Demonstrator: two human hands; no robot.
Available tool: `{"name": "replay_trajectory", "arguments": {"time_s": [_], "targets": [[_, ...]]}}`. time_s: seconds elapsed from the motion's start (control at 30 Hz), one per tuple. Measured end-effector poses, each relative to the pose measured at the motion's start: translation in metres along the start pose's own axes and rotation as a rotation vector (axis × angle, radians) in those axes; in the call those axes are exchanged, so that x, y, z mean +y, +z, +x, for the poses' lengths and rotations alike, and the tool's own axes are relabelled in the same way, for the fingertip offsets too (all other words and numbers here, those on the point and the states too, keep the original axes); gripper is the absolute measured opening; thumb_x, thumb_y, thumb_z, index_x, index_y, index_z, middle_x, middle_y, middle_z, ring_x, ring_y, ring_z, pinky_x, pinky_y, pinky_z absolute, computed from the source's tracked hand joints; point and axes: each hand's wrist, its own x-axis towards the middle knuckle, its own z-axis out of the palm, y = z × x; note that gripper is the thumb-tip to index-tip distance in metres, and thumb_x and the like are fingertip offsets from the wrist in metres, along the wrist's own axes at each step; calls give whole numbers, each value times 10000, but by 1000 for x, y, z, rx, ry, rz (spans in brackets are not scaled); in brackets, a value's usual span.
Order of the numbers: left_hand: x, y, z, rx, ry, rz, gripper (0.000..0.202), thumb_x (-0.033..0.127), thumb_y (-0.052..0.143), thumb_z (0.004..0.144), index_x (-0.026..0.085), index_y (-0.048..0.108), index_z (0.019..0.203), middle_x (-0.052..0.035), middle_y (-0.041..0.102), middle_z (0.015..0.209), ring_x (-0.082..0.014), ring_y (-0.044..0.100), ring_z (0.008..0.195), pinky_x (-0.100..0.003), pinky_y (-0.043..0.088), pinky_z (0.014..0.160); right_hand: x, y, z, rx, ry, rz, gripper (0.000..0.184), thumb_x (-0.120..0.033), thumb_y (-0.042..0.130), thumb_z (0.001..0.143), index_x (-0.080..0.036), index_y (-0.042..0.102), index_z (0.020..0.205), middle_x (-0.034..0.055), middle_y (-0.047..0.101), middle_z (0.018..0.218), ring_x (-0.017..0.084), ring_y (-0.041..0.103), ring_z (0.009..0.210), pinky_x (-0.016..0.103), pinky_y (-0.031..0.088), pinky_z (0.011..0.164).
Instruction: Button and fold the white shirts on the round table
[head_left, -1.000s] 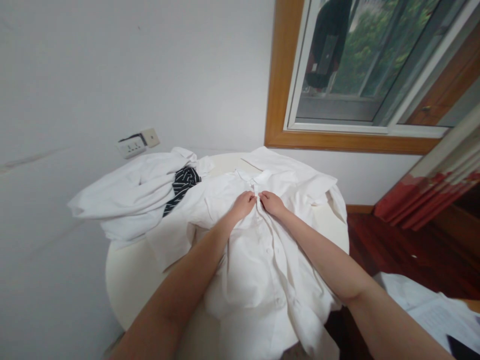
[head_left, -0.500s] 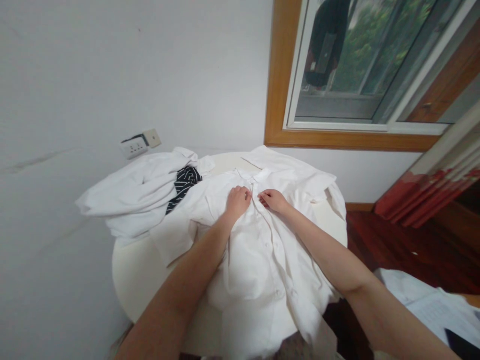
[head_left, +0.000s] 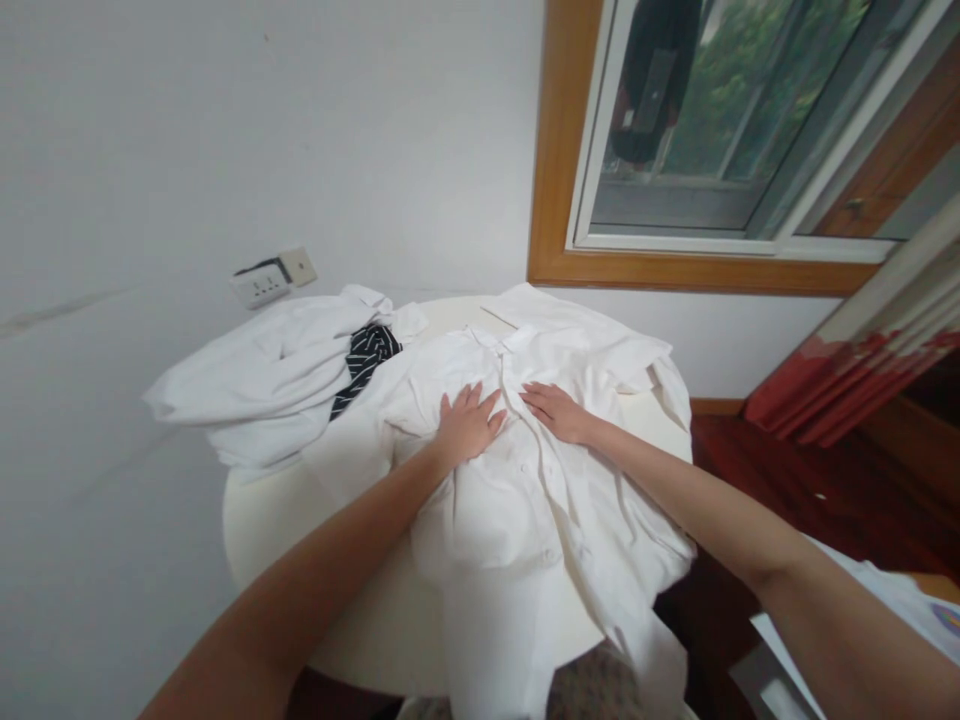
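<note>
A white button-up shirt lies front up across a round white table. Its collar points toward the far wall and its lower part hangs over the near edge of the table. The buttoned strip runs down the middle of the shirt, and a few small buttons show along it.

Both hands rest on the chest of the shirt, just below the collar, one on either side of that strip. The left hand lies palm down with its fingers spread wide and flat on the cloth, gripping nothing. The right hand is likewise flat and open, its fingers stretched toward the strip, and holds nothing. The two hands are close together but do not touch.

A sleeve of the shirt spreads toward the left side of the table. Beyond it a heap of white garments covers the far left edge, with a black-and-white striped cloth tucked into it. More white fabric is bunched at the far right edge.

On the pale wall behind the heap sits a wall socket with a small switch plate beside it. To the right is a window with a wooden frame, and greenery shows through the glass. A red and white curtain hangs at the right, above a dark wooden floor.
</note>
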Motion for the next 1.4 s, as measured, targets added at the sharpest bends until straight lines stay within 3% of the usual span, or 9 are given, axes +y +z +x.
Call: {"name": "replay_trajectory", "arguments": {"time_s": [0.27,0.43,0.53,0.7,0.83,0.97,1.13,1.23,1.4], "targets": [[-14,-21,36,-228,-24,99,553,540,271,938,319,338,1441,-104,295,1533,-336,252,1394,-654,198,1052,14,12,35,57,-9,-103,422,-293,322,991,-188,492,1362,101,441,1448,230,366,1353,464,280,1104],[13,-37,32,-48,-4,172,320,339,480,896,219,590,1171,-151,569,1231,-341,435,1219,-567,300,1001,14,19,41,148,2,-123,395,-269,370,972,-190,534,1322,103,501,1397,219,424,1307,427,309,1091],[25,-32,22,79,-15,134,225,243,452,899,167,573,1073,-144,600,1089,-292,510,1109,-438,385,925,12,18,39,203,-4,-108,370,-265,405,957,-186,577,1275,108,549,1342,211,476,1258,395,344,1066],[23,-18,17,45,4,-26,218,181,341,936,164,500,1083,-92,633,994,-196,601,928,-301,429,786,12,11,34,238,-51,-28,322,-249,451,932,-162,641,1177,115,618,1234,196,539,1168,343,384,1020],[21,-16,20,35,0,-27,258,254,294,965,153,521,1035,-103,654,954,-209,623,890,-308,439,748,6,-1,31,302,-21,31,265,-234,495,901,-163,666,1090,106,663,1097,203,571,1055,331,409,944],[15,-15,29,-33,21,-86,288,261,316,955,152,582,980,-103,670,955,-211,626,913,-317,449,795,-12,-18,28,417,60,111,314,-324,427,944,-159,652,802,72,648,816,184,572,842,299,414,807],[0,-15,36,-211,86,-299,249,193,400,895,173,645,935,-62,681,987,-173,617,951,-280,456,850,-35,-21,20,155,121,342,378,-516,451,909,-189,522,734,-33,530,599,112,481,568,229,351,562],[0,-15,31,-162,94,-282,208,231,485,859,186,653,973,-59,675,972,-187,612,949,-292,458,855,-36,-19,18,43,150,356,329,-504,591,818,-193,497,763,-43,535,604,105,484,557,216,341,536],[8,-10,20,-71,47,-199,256,382,509,873,208,637,1010,-61,650,929,-209,605,923,-328,454,852,-25,-20,16,-138,186,537,185,-379,546,847,-203,500,808,-67,518,543,97,490,445,200,366,464]]}}
